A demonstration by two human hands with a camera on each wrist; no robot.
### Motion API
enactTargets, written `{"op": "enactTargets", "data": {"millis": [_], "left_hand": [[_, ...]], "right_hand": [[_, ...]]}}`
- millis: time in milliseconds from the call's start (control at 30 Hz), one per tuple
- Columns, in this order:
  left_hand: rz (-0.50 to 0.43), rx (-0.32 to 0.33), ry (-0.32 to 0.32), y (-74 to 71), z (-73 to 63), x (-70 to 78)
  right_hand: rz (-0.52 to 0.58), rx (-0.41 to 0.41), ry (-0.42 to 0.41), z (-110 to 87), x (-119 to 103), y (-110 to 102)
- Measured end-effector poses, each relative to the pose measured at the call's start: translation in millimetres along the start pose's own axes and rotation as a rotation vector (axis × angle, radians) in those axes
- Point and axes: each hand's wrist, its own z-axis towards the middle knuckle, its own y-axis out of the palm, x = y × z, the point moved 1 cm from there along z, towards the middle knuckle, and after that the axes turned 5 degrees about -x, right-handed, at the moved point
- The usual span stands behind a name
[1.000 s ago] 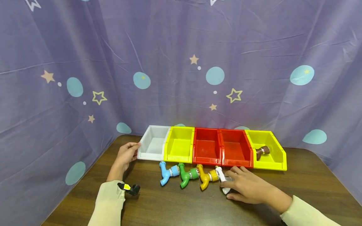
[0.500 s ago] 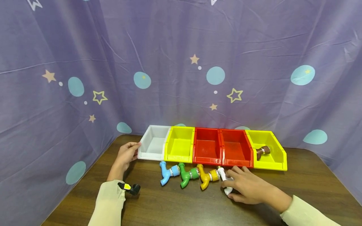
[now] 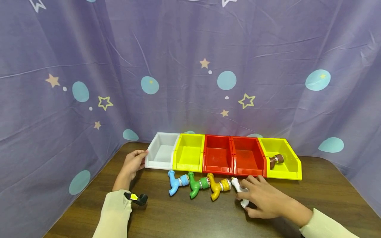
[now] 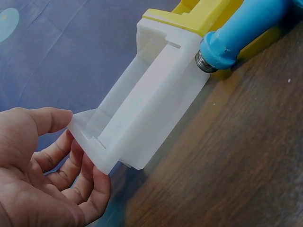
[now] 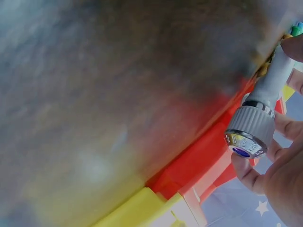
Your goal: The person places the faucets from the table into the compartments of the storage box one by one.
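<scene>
My left hand (image 3: 132, 165) grips the outer side of the white bin (image 3: 159, 165), thumb at one corner and fingers along its end wall in the left wrist view. My right hand (image 3: 265, 200) holds a white tap (image 3: 237, 185) low over the table, its threaded end pointing away. The right wrist view shows the tap's ribbed grey-white knob (image 5: 251, 124) with a chrome, blue-centred cap between thumb and fingers. To its left lie a yellow tap (image 3: 216, 188), a green tap (image 3: 194, 187) and a blue tap (image 3: 175, 183), side by side.
Right of the white bin stand a yellow bin (image 3: 187, 167), two red bins (image 3: 218, 169) and another yellow bin (image 3: 282, 174), in one row. That last bin contains a brown tap (image 3: 278, 158). Behind the brown wooden table (image 3: 190, 218) hangs a purple patterned curtain (image 3: 178, 49).
My right hand has shifted slightly right and toward me with the white tap, widening its gap from the yellow tap. The left hand stays on the white bin.
</scene>
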Motion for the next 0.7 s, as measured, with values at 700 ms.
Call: {"op": "enactTargets", "data": {"millis": [700], "left_hand": [[-0.006,-0.005,-0.003,-0.6,-0.5,0.7]], "right_hand": [[-0.087,0.114,0.014,-0.1,28.5,-32.8]]}}
